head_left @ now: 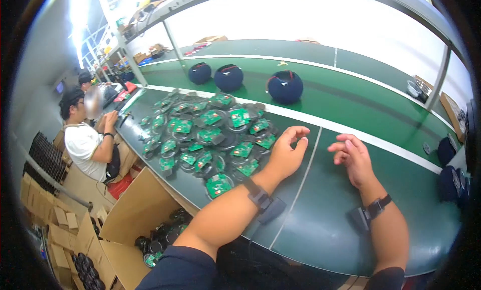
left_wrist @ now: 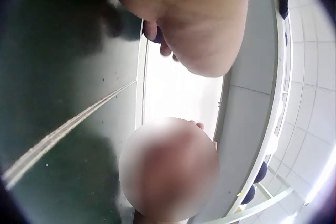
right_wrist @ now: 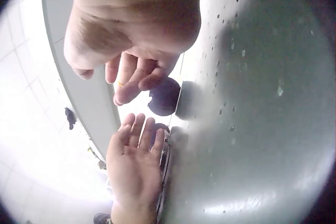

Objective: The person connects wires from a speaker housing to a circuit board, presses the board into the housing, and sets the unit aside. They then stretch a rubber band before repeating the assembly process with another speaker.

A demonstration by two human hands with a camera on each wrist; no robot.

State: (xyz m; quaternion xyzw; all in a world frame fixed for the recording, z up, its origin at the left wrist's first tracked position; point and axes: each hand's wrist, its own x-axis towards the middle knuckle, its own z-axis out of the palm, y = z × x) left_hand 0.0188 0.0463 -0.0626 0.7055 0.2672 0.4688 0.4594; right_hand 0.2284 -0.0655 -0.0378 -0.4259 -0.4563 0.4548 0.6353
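My left hand [head_left: 287, 152] is raised over the dark green table [head_left: 325, 220], just right of a heap of green circuit boards [head_left: 210, 134] on dark round parts. Its fingers bend loosely and hold nothing. Across a seam in the tabletop, my right hand [head_left: 353, 162] hovers with palm turned inward and fingers loosely bent, also holding nothing. The two hands are apart. In the right wrist view the left hand [right_wrist: 135, 169] shows its palm with fingers extended, below the right hand [right_wrist: 136, 40].
Dark blue round objects [head_left: 285, 87] stand on the green belt [head_left: 340, 104] behind the table. More dark blue pieces [head_left: 447, 182] are at the right edge. An open cardboard box [head_left: 133, 200] with black parts is at lower left. A person in a white shirt [head_left: 82, 142] works at far left.
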